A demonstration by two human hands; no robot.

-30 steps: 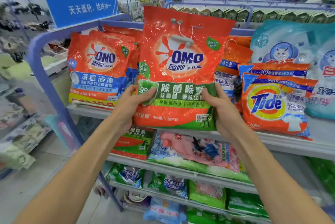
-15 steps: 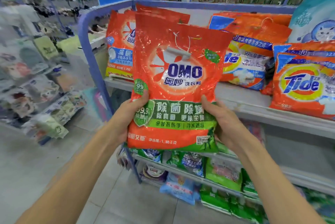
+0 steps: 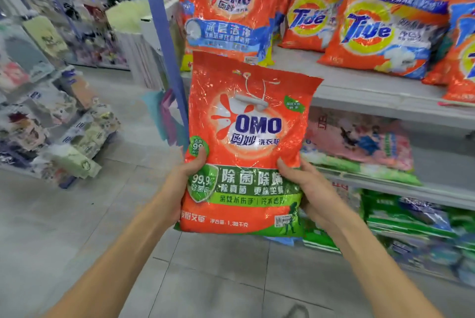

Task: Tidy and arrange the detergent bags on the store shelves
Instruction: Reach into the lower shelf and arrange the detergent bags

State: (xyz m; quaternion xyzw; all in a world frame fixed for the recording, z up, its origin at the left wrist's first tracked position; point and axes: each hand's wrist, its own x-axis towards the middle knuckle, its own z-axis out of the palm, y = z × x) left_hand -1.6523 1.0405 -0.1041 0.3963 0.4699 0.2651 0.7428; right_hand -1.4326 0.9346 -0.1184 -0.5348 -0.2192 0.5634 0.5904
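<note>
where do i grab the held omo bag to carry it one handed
Probably the white handle near the top of the OMO bag, from the front: the bag is upright, facing you, and the handle hangs on a cord on that face. The left hand and right hand grip its lower sides.

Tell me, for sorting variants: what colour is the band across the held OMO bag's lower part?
Green, white lettering, on the OMO bag; head view.

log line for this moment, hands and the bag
left hand: grips OMO bag lower left | right hand: grips lower right | OMO bag: upright, off the shelves
</note>
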